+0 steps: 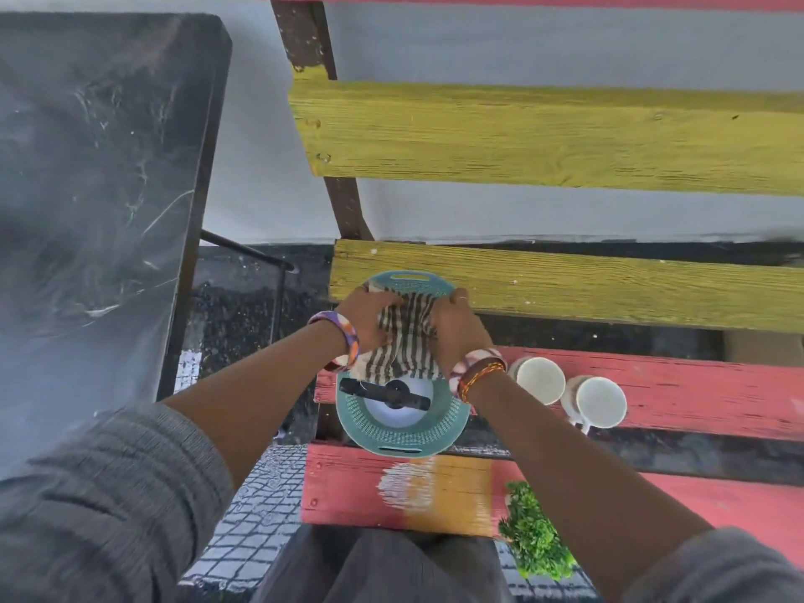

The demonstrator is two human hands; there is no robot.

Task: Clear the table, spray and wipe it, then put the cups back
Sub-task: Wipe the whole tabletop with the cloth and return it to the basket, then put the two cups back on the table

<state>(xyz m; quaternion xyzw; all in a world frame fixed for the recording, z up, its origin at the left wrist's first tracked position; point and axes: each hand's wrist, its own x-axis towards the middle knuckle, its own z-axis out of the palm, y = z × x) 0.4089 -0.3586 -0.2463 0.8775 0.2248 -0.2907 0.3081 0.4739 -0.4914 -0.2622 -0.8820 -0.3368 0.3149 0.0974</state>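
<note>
Together our left hand and right hand clutch the grey-striped cloth above the round teal plastic basket, two white ceramic cups just right.

Looks like outdoor seating spot, maybe patio or small cafe yard; cannot tell for sure. Bench made of rough wooden planks painted yellow and pink, paint worn and chipped. Plain white wall behind, with black band at bottom. Floor is paved with small pale tiles with dark joints. Dark table with scratched, dusty top stands at left. Two white cups sit on pink plank. Bit of green plant near bench edge.
</note>
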